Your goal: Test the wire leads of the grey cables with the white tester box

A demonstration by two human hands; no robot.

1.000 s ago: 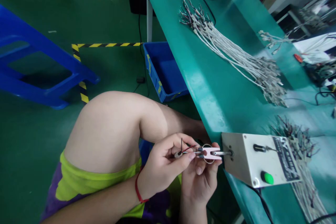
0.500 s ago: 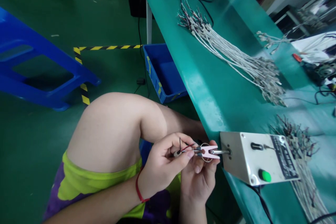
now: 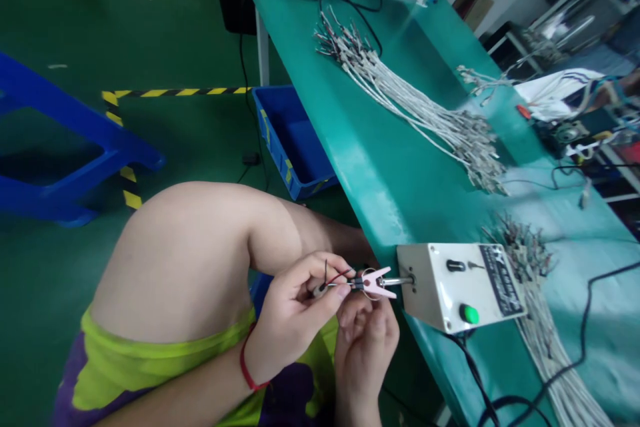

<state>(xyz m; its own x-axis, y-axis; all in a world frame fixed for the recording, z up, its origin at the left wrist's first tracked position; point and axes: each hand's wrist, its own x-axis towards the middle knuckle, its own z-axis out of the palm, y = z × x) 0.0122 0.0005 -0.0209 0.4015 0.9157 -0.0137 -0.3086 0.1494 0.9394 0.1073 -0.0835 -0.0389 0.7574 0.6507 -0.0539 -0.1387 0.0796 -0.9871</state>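
My left hand (image 3: 293,310), with a red cord at the wrist, is closed on a cable end whose thin black and red wires (image 3: 340,276) stick out. Its thumb and forefinger pinch close to the dark jaws of a pink clothespin (image 3: 377,283). A thin ring surrounds the clothespin, which sits on a metal rod (image 3: 397,281) coming out of a white box (image 3: 460,287). Just below the clothespin, my right hand (image 3: 367,340) has its fingers curled in beside the thumb; anything between them is hidden.
The box, with a green button (image 3: 469,313), stands at the edge of the green table (image 3: 350,147). Bundles of grey cables (image 3: 410,97) lie on the table, one beside the box (image 3: 545,340). A blue bin (image 3: 295,147) sits on the floor, and a blue stool (image 3: 85,140) is at left.
My right hand has dropped away from the clothespin, its fingers curling in. My left hand keeps its pinch on the cable end. The whole view has shifted slightly.
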